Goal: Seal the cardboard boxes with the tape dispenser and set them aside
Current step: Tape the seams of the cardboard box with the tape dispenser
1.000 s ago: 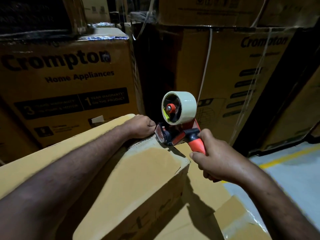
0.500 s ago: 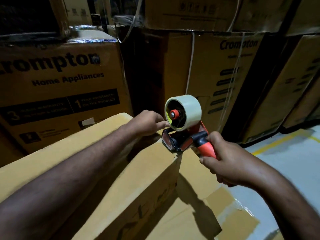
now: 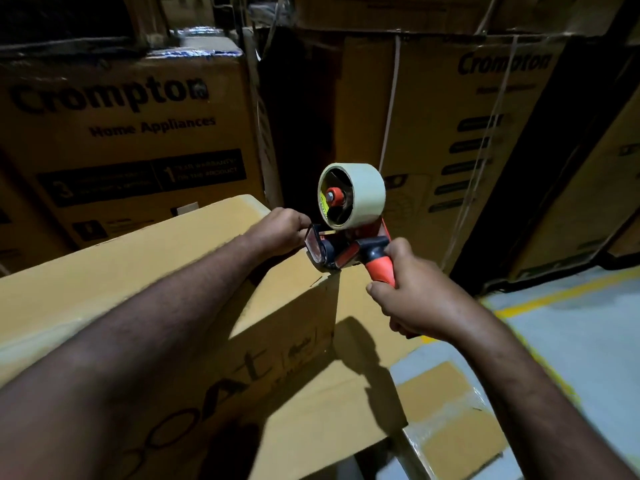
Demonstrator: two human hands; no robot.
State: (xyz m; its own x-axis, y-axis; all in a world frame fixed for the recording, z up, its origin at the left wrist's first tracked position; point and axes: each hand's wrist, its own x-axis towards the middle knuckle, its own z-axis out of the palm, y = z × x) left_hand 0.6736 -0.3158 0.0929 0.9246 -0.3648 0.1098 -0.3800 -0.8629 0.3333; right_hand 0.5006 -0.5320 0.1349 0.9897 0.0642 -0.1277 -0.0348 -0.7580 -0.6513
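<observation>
A plain brown cardboard box (image 3: 145,268) stands in front of me, its far right top corner under the tape dispenser (image 3: 349,216). The dispenser has a red and black frame, an orange handle and a pale roll of tape. My right hand (image 3: 412,299) grips the orange handle, and the dispenser's black mouth sits on the box's corner. My left hand (image 3: 280,230) reaches across the box top, fingers curled at the front of the dispenser's mouth. Whether they pinch the tape end is hidden.
Tall printed cartons (image 3: 131,133) are stacked close behind and to the right (image 3: 460,140). A lower taped box (image 3: 446,420) lies below right beside the one I work on. Grey floor with a yellow line (image 3: 554,296) shows at the right.
The dispenser has shifted from the box top to its far right corner. My left hand has lifted off the top and moved to the dispenser's mouth. The view has swung left.
</observation>
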